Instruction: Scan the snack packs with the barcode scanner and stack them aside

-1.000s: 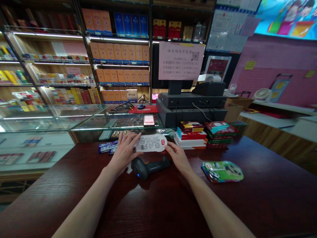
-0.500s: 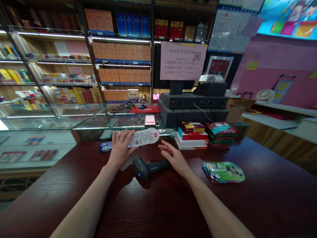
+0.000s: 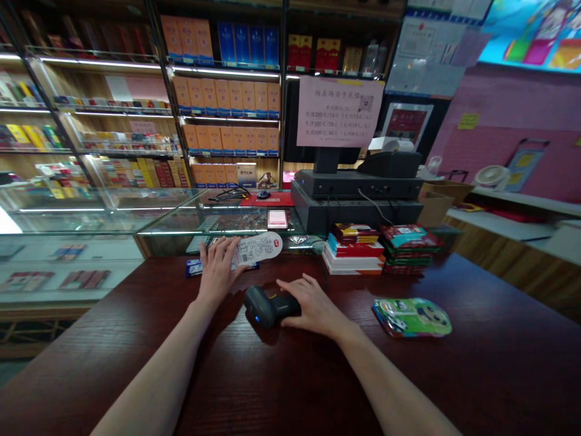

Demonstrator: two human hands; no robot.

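My left hand [image 3: 216,270] holds a white oval packet [image 3: 258,248] with a printed label and a red mark, pressing it near the far edge of the dark wooden counter [image 3: 290,369]. Under the packet lie blue wrapped items [image 3: 194,266]. My right hand [image 3: 308,306] rests on the handle of a black barcode scanner [image 3: 267,306] that lies on the counter, fingers curled over it.
A green packet [image 3: 412,317] lies to the right. Two stacks of flat packets [image 3: 380,247] stand before the black register [image 3: 358,197], which carries a pink notice [image 3: 339,111]. A glass display case [image 3: 149,221] and stocked shelves [image 3: 222,115] fill the left and back.
My right hand let go of the white packet and came down onto the scanner's handle. My left hand kept the packet and shifted it left and farther away.
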